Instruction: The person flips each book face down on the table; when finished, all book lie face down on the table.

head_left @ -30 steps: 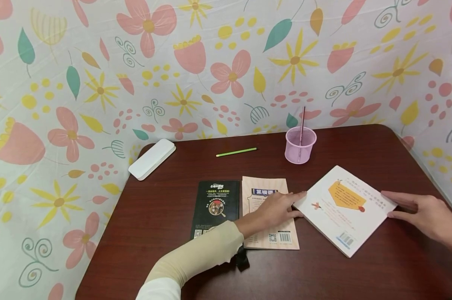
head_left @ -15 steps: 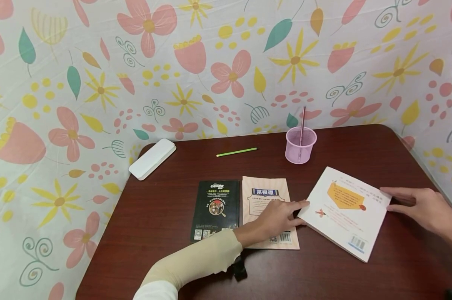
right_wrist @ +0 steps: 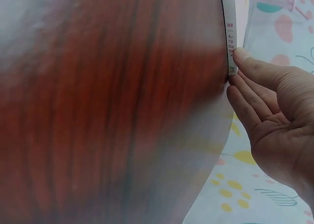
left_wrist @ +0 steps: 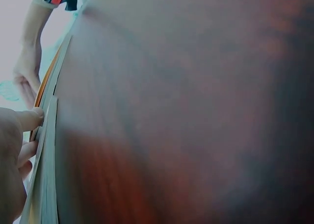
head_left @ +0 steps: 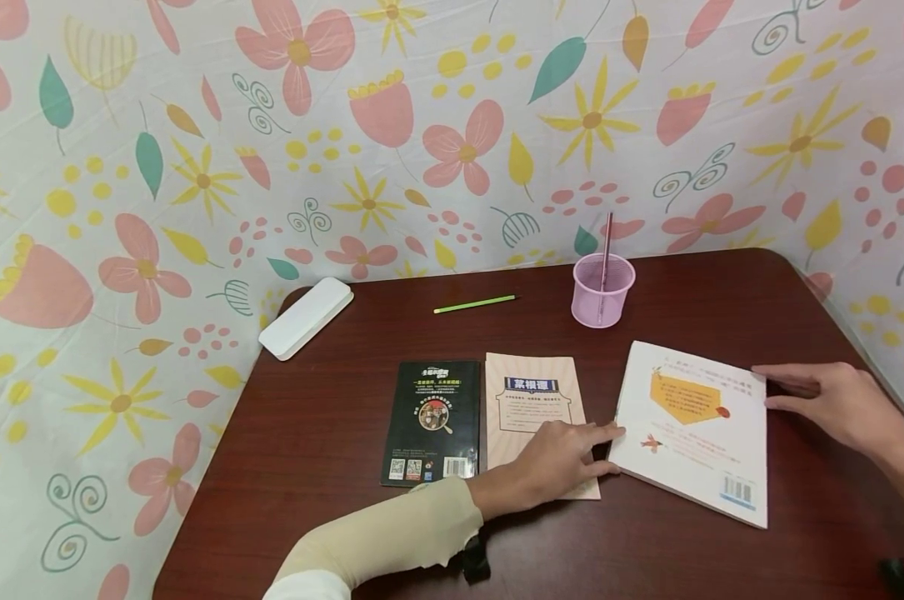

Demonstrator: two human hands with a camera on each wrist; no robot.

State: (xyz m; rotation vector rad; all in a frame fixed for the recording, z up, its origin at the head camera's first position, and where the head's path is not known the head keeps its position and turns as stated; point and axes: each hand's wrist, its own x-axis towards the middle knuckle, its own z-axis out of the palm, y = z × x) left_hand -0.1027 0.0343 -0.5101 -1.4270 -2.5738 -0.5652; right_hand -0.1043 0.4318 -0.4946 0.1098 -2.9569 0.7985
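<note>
A white book (head_left: pixel 684 462) with an orange panel lies on the right part of the table, its sides nearly square to me. My left hand (head_left: pixel 552 462) reaches across a peach book (head_left: pixel 526 412), its index finger and thumb against the white book's left edge. At the opposite edge, near the upper right corner, the fingertips of my right hand (head_left: pixel 834 408) touch the white book. The right wrist view shows the thumb on the book's edge (right_wrist: pixel 230 42) and extended fingers at its end. Left of the peach book lies a black book (head_left: pixel 437 433).
A pink mesh cup (head_left: pixel 600 304) holding a pencil stands at the back. A green pencil (head_left: pixel 476 303) lies left of it, and a white case (head_left: pixel 307 319) sits at the back left corner. Patterned cloth (head_left: pixel 452 150) hangs behind the brown table (head_left: pixel 309 433).
Between both hands, the white book has turned from a diamond-like slant to nearly straight. My left hand has moved slightly right and down; the right hand has shifted left and up.
</note>
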